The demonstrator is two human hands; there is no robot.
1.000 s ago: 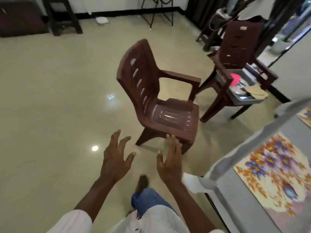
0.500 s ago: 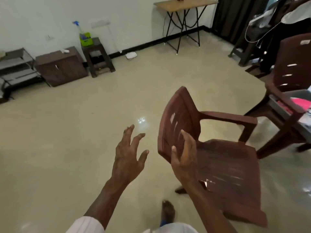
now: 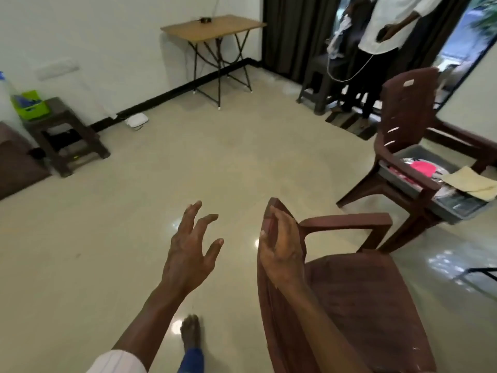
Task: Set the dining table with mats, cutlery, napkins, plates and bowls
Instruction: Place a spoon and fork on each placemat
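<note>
Since half a second ago: right hand has closed the gap and now lies on the backrest of the near chair. The view has swung, so the far chair's load shows more fully.

Nearest, left of the near chair's backrest: a bare foot on glossy floor.

Left hand, just left of the backrest and apart from it: fingers spread wide, touching nothing.

Right hand at the backrest's top edge: thumb on the outer side, fingers over the seat side. It holds the edge in a loose clasp; how firmly, cannot tell.

Beyond the near chair's armrest, near but not touching: far chair with a grey tub on its seat. The tub holds a pink piece, something shiny and a folded cream cloth, probably the table things waiting to be laid. The dining table itself is out of view.

Well beyond the near chair, by the wall: a folding table. To the right of it, behind the far chair, a standing person.

Risks, as I judge them:
- One hand high on the backrest gives poor control, so a pull could twist or tip the near chair.
- Its legs could catch the bare foot beside it.
- Swung right, it could knock the far chair and upset the tub.
</note>
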